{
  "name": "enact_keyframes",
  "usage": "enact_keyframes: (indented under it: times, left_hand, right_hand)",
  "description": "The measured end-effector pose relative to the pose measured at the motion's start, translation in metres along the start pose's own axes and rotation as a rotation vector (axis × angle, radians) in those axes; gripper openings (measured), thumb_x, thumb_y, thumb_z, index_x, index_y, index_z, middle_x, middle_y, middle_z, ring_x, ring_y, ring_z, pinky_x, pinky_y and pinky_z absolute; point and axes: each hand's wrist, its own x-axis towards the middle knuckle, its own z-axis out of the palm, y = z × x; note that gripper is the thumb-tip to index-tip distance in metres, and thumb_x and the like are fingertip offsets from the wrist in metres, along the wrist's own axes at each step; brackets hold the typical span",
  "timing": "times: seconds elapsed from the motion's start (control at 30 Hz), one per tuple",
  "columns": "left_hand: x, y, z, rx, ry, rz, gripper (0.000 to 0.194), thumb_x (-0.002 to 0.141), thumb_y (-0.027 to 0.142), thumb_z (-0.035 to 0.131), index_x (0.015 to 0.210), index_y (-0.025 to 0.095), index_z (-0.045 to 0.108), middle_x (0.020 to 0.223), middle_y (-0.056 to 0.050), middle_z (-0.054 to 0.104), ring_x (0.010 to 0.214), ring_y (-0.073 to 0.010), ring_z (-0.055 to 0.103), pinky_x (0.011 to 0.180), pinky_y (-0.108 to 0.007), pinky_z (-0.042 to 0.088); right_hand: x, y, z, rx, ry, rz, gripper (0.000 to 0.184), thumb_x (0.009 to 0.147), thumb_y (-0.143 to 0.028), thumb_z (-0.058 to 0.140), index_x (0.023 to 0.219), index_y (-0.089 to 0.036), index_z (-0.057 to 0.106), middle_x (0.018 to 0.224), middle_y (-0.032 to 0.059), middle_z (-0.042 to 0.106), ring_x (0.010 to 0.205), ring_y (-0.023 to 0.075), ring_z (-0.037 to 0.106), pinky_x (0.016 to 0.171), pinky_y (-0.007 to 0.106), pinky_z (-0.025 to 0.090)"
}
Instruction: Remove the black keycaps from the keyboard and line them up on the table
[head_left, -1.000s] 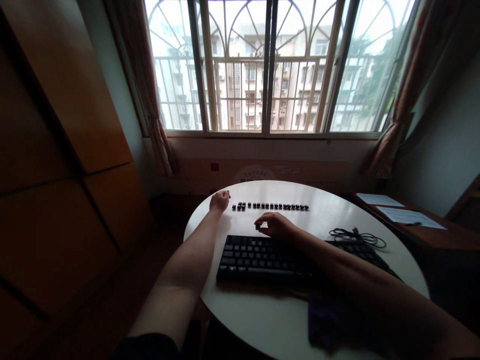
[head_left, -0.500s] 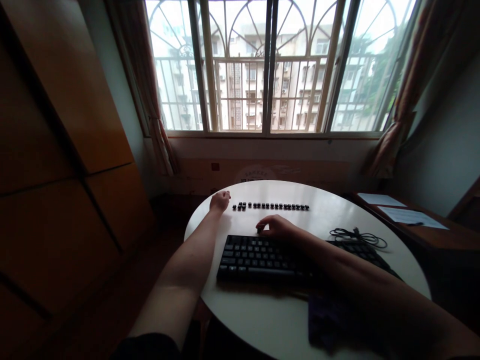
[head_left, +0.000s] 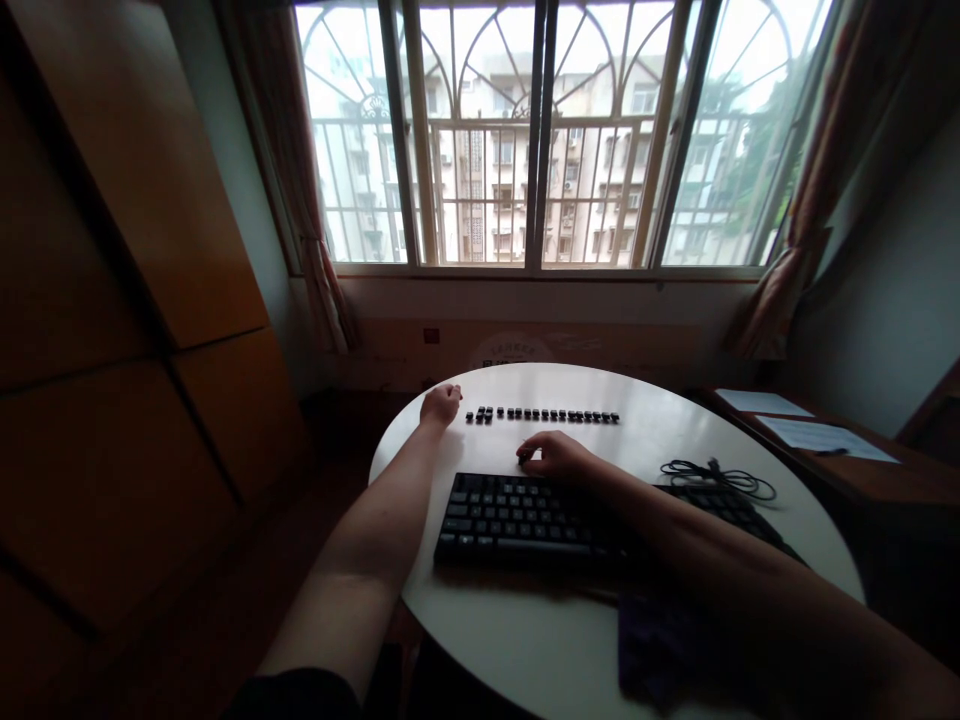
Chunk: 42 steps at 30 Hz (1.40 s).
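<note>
My right hand (head_left: 559, 455) is just beyond the back edge of a black keyboard (head_left: 517, 520), its fingertips pinched on a small dark keycap (head_left: 523, 459) low over the table. The right forearm crosses the keyboard and hides part of its keys. My left hand (head_left: 441, 404) rests on the far left of the table, curled closed, and whatever is inside it is hidden. Beside it, a line of several black keycaps (head_left: 555, 414) stretches to the right, doubled up at its left end.
All this is on a round white table (head_left: 480, 620). A coiled black cable (head_left: 720, 478) lies behind the keyboard's right end, and a dark purple cloth (head_left: 649, 645) lies near the front. Papers (head_left: 825, 437) rest on a brown desk at right. Wooden cabinets (head_left: 217, 420) stand left.
My right hand has shifted very slightly to the right, still pinching the keycap. My left hand and the line of keycaps look the same.
</note>
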Motion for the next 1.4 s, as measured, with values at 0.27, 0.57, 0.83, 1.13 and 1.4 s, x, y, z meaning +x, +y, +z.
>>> enact_keyframes:
  times: [0.27, 0.57, 0.83, 1.13, 1.4]
  left_hand:
    - [0.0004, -0.0005, 0.0001, -0.002, -0.001, 0.001, 0.037, 0.092, 0.037, 0.042, 0.078, 0.019, 0.071, 0.073, -0.005, 0.072, 0.074, -0.0193, 0.064, 0.066, -0.027, 0.041]
    - [0.002, -0.0033, 0.0011, -0.001, 0.0, -0.002, 0.036, 0.091, 0.037, 0.043, 0.076, 0.02, 0.07, 0.072, -0.004, 0.071, 0.073, -0.0192, 0.064, 0.064, -0.027, 0.04]
    - [0.0018, -0.0021, 0.0007, -0.001, -0.001, 0.008, 0.036, 0.091, 0.037, 0.043, 0.075, 0.02, 0.07, 0.072, -0.004, 0.071, 0.073, -0.0194, 0.064, 0.065, -0.028, 0.04]
    - [0.0006, -0.0026, -0.0003, -0.007, 0.001, -0.005, 0.036, 0.091, 0.037, 0.043, 0.075, 0.02, 0.07, 0.072, -0.004, 0.071, 0.075, -0.0197, 0.064, 0.066, -0.027, 0.041]
    - [-0.0006, 0.0005, -0.0025, 0.001, -0.004, -0.006, 0.036, 0.091, 0.037, 0.042, 0.077, 0.02, 0.071, 0.074, -0.005, 0.072, 0.075, -0.0197, 0.065, 0.066, -0.027, 0.041]
  right_hand:
    - [-0.0007, 0.0, -0.0006, 0.0, -0.013, 0.001, 0.037, 0.07, -0.022, 0.068, 0.107, -0.022, 0.074, 0.094, 0.001, 0.076, 0.072, 0.0159, 0.064, 0.069, 0.025, 0.047]
    - [-0.0016, -0.0006, -0.0013, 0.015, -0.025, 0.002, 0.045, 0.071, -0.021, 0.068, 0.116, -0.024, 0.068, 0.094, -0.0002, 0.075, 0.07, 0.0145, 0.062, 0.066, 0.024, 0.045]
    - [-0.0007, 0.0018, 0.0004, 0.019, -0.018, -0.003, 0.037, 0.071, -0.023, 0.069, 0.108, -0.024, 0.072, 0.093, 0.0, 0.075, 0.072, 0.0148, 0.062, 0.067, 0.024, 0.045]
    - [-0.0001, -0.0001, 0.0008, 0.005, -0.025, -0.002, 0.03, 0.073, -0.022, 0.068, 0.102, -0.023, 0.074, 0.092, 0.0006, 0.075, 0.072, 0.0148, 0.063, 0.067, 0.024, 0.046]
    - [-0.0017, -0.0022, -0.0012, 0.005, -0.024, 0.011, 0.034, 0.074, -0.023, 0.067, 0.108, -0.023, 0.072, 0.094, 0.0005, 0.075, 0.072, 0.0149, 0.063, 0.067, 0.024, 0.046]
